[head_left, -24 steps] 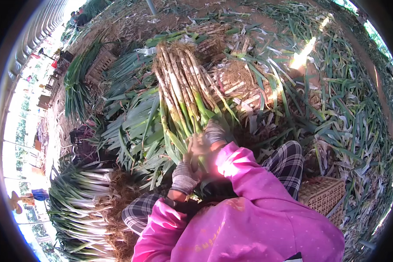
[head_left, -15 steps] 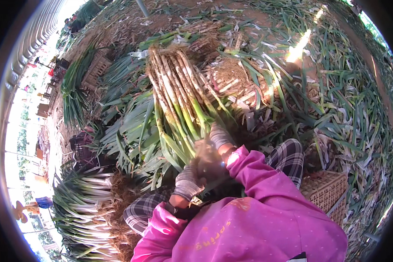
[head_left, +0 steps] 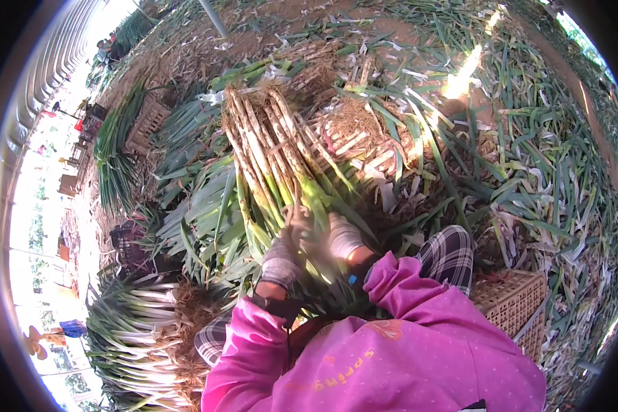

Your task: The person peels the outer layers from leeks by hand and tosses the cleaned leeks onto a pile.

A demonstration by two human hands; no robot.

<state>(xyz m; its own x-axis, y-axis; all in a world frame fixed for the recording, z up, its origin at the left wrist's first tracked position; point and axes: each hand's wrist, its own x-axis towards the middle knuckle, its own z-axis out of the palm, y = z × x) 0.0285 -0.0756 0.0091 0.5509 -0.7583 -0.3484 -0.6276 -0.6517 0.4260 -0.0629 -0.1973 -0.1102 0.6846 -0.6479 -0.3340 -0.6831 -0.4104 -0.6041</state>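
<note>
A bundle of leeks [head_left: 261, 144] lies before me with its roots pointing away and its pale shafts streaked with soil. Where the shafts turn green, my left hand [head_left: 285, 255], in a greyish glove or wrap, closes on the stalks from the near left side. My right hand [head_left: 343, 237], covered the same way, is closed on the leaves and stalks just to its right. Motion smears the fingers a little, and the leek tops between my forearms are partly hidden.
Cleaned leeks [head_left: 141, 336] are stacked at the lower left, roots toward me. Broad leek leaves [head_left: 199, 213] spread left of the bundle. More soiled leeks [head_left: 353, 127] lie behind it. Leaf scraps [head_left: 529, 158] cover the ground at right. A woven crate [head_left: 508, 299] stands by my right knee.
My left hand has moved up and away from me along the stalks, nearer my right hand. The right hand sits slightly lower. The bundle's root end has shifted a little left and nearer.
</note>
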